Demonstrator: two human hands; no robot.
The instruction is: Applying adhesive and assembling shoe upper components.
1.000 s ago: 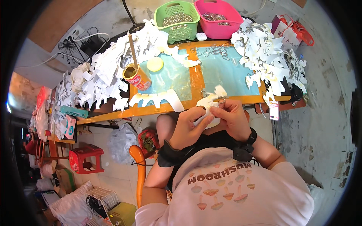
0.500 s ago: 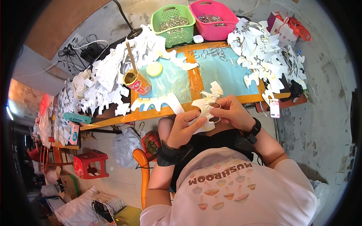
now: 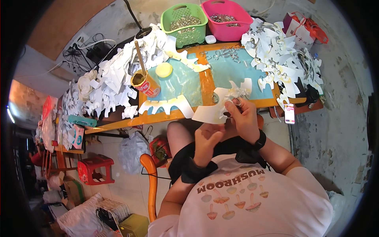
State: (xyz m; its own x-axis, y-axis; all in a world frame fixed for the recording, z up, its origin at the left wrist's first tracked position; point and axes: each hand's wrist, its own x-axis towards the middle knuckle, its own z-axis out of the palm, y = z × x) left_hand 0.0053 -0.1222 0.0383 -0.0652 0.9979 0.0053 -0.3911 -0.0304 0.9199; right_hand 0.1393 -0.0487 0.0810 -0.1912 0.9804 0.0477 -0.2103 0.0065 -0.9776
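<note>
A white cut piece with a toothed edge point(image 3: 209, 113) is held above the front edge of the table, with metal rings on it. One ring point(image 3: 215, 97) shows at its upper left side. My right hand point(image 3: 246, 120) pinches the piece near its right part, by another ring point(image 3: 237, 102). Just under the piece's lower edge is my left hand point(image 3: 208, 143), thumb apart from the fingers; whether its fingertips touch the piece is hard to see. Another toothed white piece point(image 3: 167, 106) lies on the table to the left, and loose metal rings point(image 3: 226, 53) lie at the back.
A glue tub with a stick point(image 3: 148, 87) stands beside a round yellow lid point(image 3: 164, 70). Heaps of white pieces point(image 3: 114, 75) fill the left; more pieces point(image 3: 278, 55) lie right. Green point(image 3: 185, 39) and pink point(image 3: 231, 33) baskets hold metal parts. A phone point(image 3: 289, 113) is at the right edge.
The held piece has turned and spread out, more of its flat face showing. My left hand has come off its left side and dropped lower; my right hand has shifted slightly right.
</note>
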